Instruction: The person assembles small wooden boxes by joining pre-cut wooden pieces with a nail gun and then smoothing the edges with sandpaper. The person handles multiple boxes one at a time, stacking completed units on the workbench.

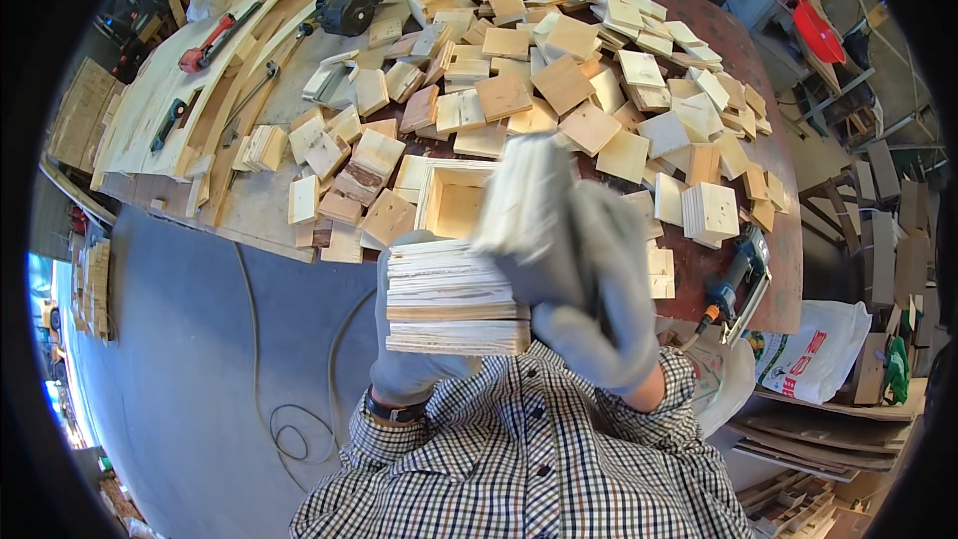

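In my left hand, gloved in grey, is a stack of thin wooden squares, its layered edges facing me. My right hand, also gloved and smeared by motion, grips a second stack of wooden squares. This blurred stack is tilted and overlaps the upper right corner of the left one; whether they touch I cannot tell. Just beyond the stacks sits a small open wooden box, partly hidden by them. A large loose heap of square wooden pieces spreads across the table behind.
The dark red tabletop holds a corded blue power tool at right. Farther left lie a black power tool, a red-handled tool and long boards. A cable trails over the floor; a white bag stands right.
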